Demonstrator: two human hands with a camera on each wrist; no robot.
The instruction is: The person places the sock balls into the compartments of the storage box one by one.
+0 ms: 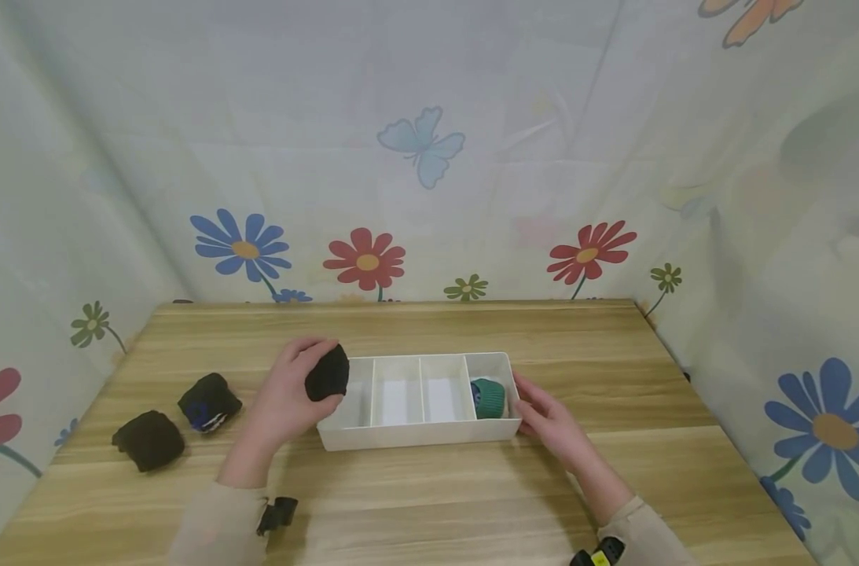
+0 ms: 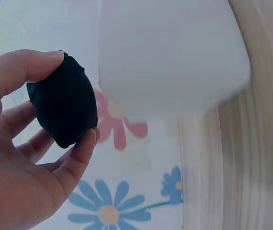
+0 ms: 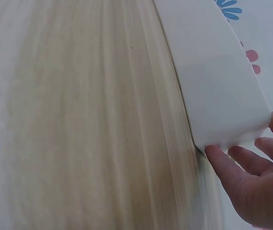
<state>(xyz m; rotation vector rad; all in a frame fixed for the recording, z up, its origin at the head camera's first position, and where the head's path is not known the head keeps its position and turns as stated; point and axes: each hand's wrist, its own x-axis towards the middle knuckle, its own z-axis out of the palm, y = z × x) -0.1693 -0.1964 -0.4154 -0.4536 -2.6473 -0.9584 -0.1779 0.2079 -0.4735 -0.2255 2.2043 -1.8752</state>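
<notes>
My left hand (image 1: pixel 288 397) grips a rolled-up black sock (image 1: pixel 328 373) between thumb and fingers, above the left end of a white divided box (image 1: pixel 422 432). In the left wrist view the dark sock (image 2: pixel 64 103) is held at its edges by the thumb and fingertips. At the box's right end, my right hand (image 1: pixel 552 424) holds the end wall, its fingertips on the white surface in the right wrist view. A rolled green ribbed sock (image 1: pixel 489 398) with a dark blue patch sits in the rightmost compartment; the other compartments show bare floor, the leftmost partly hidden.
Two more dark rolled socks lie left of my left arm: a black one (image 1: pixel 149 440) and one with blue and white marks (image 1: pixel 210 402). The wooden table (image 1: pixel 436 503) ends at a flower-printed curtain (image 1: pixel 429 220) behind and at both sides.
</notes>
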